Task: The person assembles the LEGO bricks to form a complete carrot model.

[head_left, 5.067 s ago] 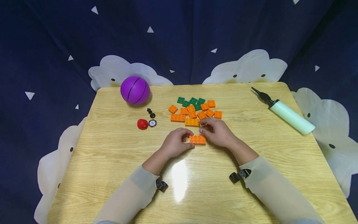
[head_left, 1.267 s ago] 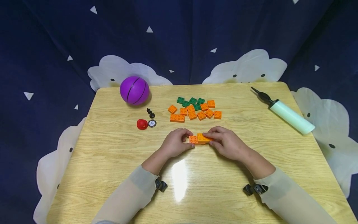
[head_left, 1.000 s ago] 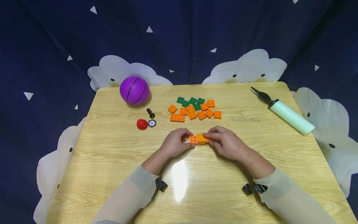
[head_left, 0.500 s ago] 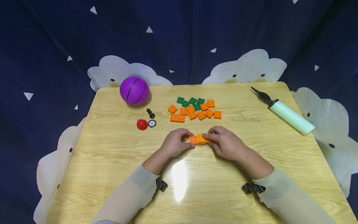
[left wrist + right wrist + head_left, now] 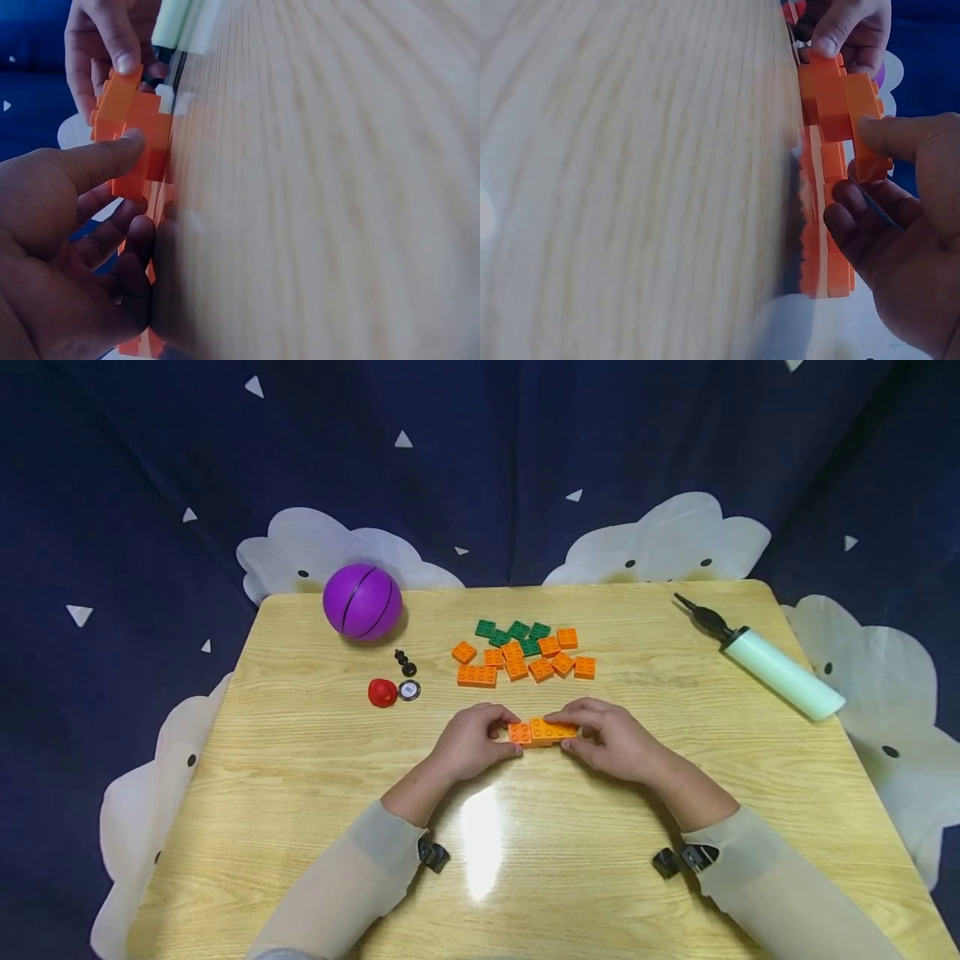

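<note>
In the head view my left hand (image 5: 468, 742) pinches the left end of a long orange brick (image 5: 519, 734) between thumb and fingers. Lapped over that brick's right part is a second long brick (image 5: 551, 729), slightly yellower, jutting out to the right. My right hand (image 5: 611, 739) grips its overhanging end, thumb on the near side and fingers on the far side. Seen from the right wrist, the upper brick (image 5: 866, 127) sits against the studs of the lower brick (image 5: 829, 94). A further orange step shows underneath; whether it is a separate brick I cannot tell.
Beyond the hands lie several loose orange bricks (image 5: 542, 670) and several green bricks (image 5: 519, 630). To the left are a red hat-shaped piece (image 5: 382, 692), a poker chip (image 5: 409, 691), a black chess piece (image 5: 406, 663) and a purple ball (image 5: 363, 602). A hand pump (image 5: 783, 672) lies right.
My right hand has brought the yellower brick from the loose bricks toward me onto the orange one. Lately its fingers have shifted slightly, uncovering more studs. My left hand has stayed put.
</note>
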`<state>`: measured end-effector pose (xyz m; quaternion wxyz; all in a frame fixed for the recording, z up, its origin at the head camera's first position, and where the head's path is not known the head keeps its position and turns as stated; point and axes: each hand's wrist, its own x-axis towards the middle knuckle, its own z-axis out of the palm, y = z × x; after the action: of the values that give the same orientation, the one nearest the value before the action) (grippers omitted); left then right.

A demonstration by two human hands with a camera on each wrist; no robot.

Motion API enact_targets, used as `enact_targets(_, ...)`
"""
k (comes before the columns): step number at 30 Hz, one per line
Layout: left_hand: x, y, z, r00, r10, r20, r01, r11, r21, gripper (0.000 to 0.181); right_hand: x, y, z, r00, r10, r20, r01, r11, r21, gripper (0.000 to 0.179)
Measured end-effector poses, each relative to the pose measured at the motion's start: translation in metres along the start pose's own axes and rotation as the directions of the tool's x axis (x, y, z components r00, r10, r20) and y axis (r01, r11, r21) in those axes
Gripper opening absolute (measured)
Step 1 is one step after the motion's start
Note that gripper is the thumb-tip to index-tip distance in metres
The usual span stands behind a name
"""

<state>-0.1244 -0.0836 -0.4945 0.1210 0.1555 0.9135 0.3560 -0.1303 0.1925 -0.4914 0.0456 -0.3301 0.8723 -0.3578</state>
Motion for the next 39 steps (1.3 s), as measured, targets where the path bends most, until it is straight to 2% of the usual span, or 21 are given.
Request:
enact_targets(4,0.000,0.000,-0.001,1.000,0.002,0.010,-0.002,1.000,-0.005,0.039,0.000,0.002,0.000,1.000,0.014,0.019,-0.015,1.000,0.021,0.043)
enact_targets(10,0.000,-0.002,-0.005,0.999,0.008,0.034,-0.007,0.999,-0.037,0.041,0.000,0.001,-0.001,1.000,-0.009,0.014,0.009,1.000,0.016,0.044)
enact_targets(16,0.000,-0.009,-0.013,0.998,0.020,0.062,-0.014,0.995,-0.094,0.046,0.000,0.000,-0.001,1.000,-0.006,0.013,0.006,1.000,0.009,0.042)
enact_targets(19,0.001,-0.012,-0.019,0.998,0.014,0.057,-0.007,0.993,-0.121,0.048,0.000,-0.001,-0.001,1.000,0.000,0.014,0.000,1.000,0.006,0.043)
enact_targets(27,0.005,-0.022,-0.036,0.998,-0.019,-0.054,0.012,0.992,-0.122,0.043,0.000,0.000,-0.001,1.000,0.000,0.015,0.000,1.000,0.004,0.043)
enact_targets(33,0.010,-0.029,-0.044,0.991,-0.038,-0.125,0.027,0.996,-0.085,0.041,0.001,-0.001,-0.001,1.000,0.001,0.017,-0.001,1.000,0.003,0.042)
enact_targets(39,0.017,-0.034,-0.050,0.982,-0.041,-0.186,0.034,0.999,-0.039,0.038,0.002,0.000,-0.001,0.999,-0.032,0.004,0.032,0.999,0.001,0.042)
